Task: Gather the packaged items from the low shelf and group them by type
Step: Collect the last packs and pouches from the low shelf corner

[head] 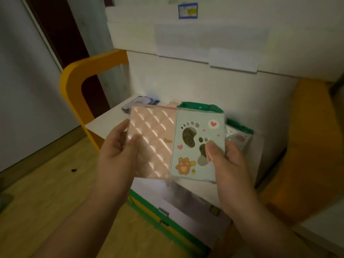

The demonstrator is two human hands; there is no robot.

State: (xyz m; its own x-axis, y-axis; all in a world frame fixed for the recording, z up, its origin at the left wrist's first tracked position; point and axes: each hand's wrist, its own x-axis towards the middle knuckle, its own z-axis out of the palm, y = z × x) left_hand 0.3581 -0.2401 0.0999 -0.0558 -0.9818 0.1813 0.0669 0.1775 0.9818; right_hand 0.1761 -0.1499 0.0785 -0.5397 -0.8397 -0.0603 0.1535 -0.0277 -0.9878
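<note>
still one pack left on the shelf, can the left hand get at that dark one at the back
Probably not yet: the left hand is holding the pink packet, which also sits between it and the dark packet on the shelf.

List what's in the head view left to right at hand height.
Left hand → pink quilted packet → pale green footprint packet → right hand.

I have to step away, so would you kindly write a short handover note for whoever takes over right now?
Left hand: holds the pink quilted pack.
Right hand: holds the pale green footprint pack, with more green-topped packs behind it.
Still on the low shelf: a dark blue packet.
Done: several packs picked up, two types side by side.
Left: collect the rest and set down groups.
</note>
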